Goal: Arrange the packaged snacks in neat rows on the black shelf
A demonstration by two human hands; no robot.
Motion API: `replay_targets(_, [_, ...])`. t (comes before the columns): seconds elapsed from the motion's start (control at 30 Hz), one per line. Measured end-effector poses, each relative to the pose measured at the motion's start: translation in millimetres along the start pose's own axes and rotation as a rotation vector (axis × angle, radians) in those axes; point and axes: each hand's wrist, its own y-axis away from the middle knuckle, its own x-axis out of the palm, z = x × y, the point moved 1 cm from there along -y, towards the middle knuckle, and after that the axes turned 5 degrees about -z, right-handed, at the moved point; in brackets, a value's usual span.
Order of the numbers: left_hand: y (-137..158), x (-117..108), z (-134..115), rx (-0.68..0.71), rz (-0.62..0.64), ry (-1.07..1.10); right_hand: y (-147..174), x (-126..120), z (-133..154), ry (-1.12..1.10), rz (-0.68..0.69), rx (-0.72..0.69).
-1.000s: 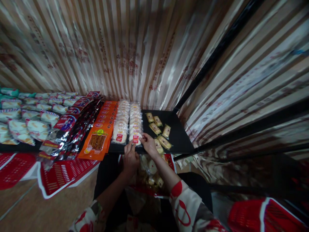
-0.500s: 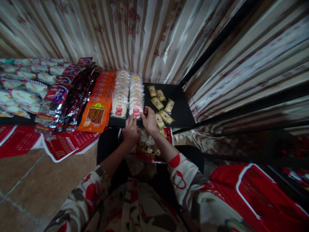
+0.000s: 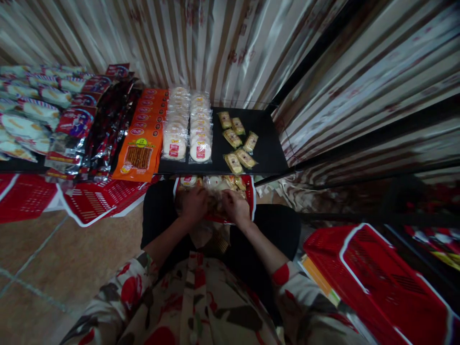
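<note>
Both hands are low over a red basket (image 3: 254, 196) at the shelf's front edge, with small wrapped snacks (image 3: 214, 182) inside. My left hand (image 3: 195, 205) is closed, fingers curled at the packets on the basket's left side. To its right my right hand (image 3: 235, 206) is closed like a fist among clear wrappers. What either one grips is too dim to make out. Above them, on the black shelf (image 3: 266, 143), stand two rows of round white crackers (image 3: 200, 148) in clear packets. Several small yellow wrapped cakes (image 3: 245, 158) lie loosely to the right of these rows.
Left on the shelf are orange snack packs (image 3: 140, 148), dark red packs (image 3: 79, 127) and several white packets (image 3: 28, 124). Red baskets stand below at left (image 3: 97, 201) and at right (image 3: 384, 278). A striped curtain (image 3: 201, 43) hangs behind; a black rail (image 3: 359, 148) runs at right.
Both hands have left the front of the right cracker row and come down into the basket. The cracker rows stay on the shelf. The view has tilted slightly downward.
</note>
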Motion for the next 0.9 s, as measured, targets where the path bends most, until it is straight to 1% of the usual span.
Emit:
replay_targets(0.07, [8.2,11.1,6.0,-0.055,0.070,-0.109,7.3,6.0,-18.0,0.147,-0.004,0.026])
replay_targets(0.17, [15.5,23.0,14.2,-0.035,0.140,-0.178,11.8,15.9,-32.0,0.256,0.104,0.058])
replay_targets(0.23, [17.0,26.5,17.0,-0.014,0.149,-0.181,12.8,21.2,-31.6,0.292,0.156,0.083])
replay_targets(0.27, [16.7,27.0,17.3,-0.017,0.148,-0.177,12.8,23.1,-28.9,0.310,0.153,0.092])
replay_targets(0.33, [14.2,26.2,15.8,-0.035,0.134,-0.157,12.0,25.8,-20.8,0.336,0.100,0.096])
replay_targets(0.47, [5.7,22.4,7.2,-0.088,0.076,-0.129,8.0,30.7,-5.2,0.303,0.009,0.035])
replay_targets(0.57, [1.1,22.6,2.8,-0.150,0.087,-0.094,4.8,34.5,-1.2,0.257,0.019,0.012])
replay_targets(0.67, [-0.7,24.9,3.0,-0.214,0.098,-0.036,2.7,35.3,-3.1,0.198,0.028,0.008])
replay_targets(0.8, [-1.5,24.6,4.4,-0.273,0.035,0.017,0.8,27.1,-8.5,0.127,0.018,-0.026])
replay_targets(0.9, [-2.6,21.0,1.4,-0.253,-0.019,0.093,-1.1,12.4,-10.2,0.126,0.003,0.006])
